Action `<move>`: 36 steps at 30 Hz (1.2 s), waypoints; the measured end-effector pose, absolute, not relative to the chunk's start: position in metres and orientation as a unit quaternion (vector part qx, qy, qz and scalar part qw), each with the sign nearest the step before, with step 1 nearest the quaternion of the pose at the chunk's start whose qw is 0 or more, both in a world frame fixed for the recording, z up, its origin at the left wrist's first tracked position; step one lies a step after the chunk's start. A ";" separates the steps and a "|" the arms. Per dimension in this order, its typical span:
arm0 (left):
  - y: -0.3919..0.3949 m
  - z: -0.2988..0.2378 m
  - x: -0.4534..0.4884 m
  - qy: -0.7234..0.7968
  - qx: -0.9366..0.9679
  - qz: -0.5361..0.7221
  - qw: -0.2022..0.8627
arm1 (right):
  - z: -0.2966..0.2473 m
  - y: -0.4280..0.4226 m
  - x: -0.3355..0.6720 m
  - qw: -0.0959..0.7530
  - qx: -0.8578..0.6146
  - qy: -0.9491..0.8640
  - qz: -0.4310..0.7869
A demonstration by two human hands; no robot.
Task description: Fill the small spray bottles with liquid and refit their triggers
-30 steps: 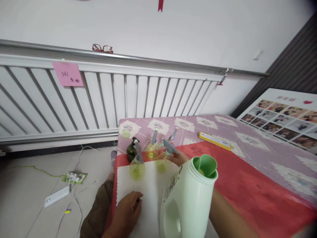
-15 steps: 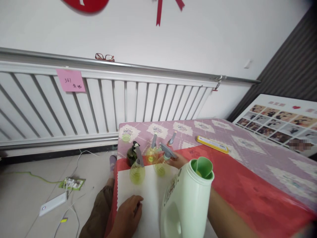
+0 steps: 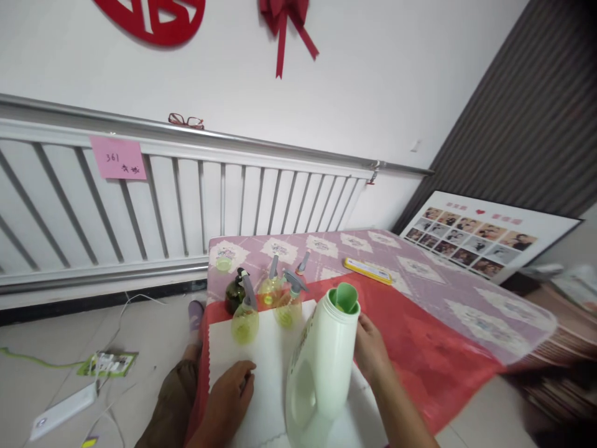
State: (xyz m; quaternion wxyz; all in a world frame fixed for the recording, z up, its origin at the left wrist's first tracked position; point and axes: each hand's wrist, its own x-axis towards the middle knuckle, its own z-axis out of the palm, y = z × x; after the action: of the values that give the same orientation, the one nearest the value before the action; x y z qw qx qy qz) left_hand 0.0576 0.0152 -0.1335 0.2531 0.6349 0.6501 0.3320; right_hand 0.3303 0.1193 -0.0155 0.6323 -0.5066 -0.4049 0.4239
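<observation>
A large pale-green detergent jug (image 3: 333, 354) stands uncapped in the foreground, a green spout insert (image 3: 344, 298) in its mouth. My right hand (image 3: 370, 348) is against or just beside its right side near the neck; its fingertips are partly hidden by the jug. My left hand (image 3: 231, 392) rests on the white cloth (image 3: 265, 379), fingers curled, nothing seen in it. Beyond my hands, spray bottles with yellowish liquid stand together: a front-left one (image 3: 245, 323), a right one (image 3: 289, 308) and a back one (image 3: 270, 289). A dark-green spray bottle (image 3: 234, 295) stands at their left.
A yellow-edged case (image 3: 368, 271) lies on the patterned tablecloth (image 3: 420, 267), near a grey nozzle piece (image 3: 302, 264) and a pale-green cap (image 3: 223, 264). A red cloth (image 3: 420, 336) covers the table's near part. A power strip (image 3: 65, 410) and cables are on the floor at left.
My right hand has left the right spray bottle and come back to the jug's right side. My left hand stays on the cloth. The camera view has shifted to the right.
</observation>
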 end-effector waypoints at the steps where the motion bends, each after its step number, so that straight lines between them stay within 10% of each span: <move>1: 0.015 -0.134 0.057 0.649 0.635 0.333 0.255 | -0.019 0.106 0.334 0.637 -0.503 -0.395 0.430; 14: 0.014 -0.130 0.054 0.650 0.643 0.326 0.241 | -0.066 -0.036 0.275 0.621 -0.505 -0.402 0.445; 36: 0.014 -0.132 0.054 0.640 0.660 0.330 0.215 | -0.018 -0.007 0.292 0.550 -0.657 -0.457 0.239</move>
State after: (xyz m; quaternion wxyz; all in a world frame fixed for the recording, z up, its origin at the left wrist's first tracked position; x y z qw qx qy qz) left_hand 0.0538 0.0143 -0.1317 0.2148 0.6603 0.6397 0.3296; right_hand 0.2920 -0.0066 -0.0182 0.5503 -0.6570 -0.4565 0.2390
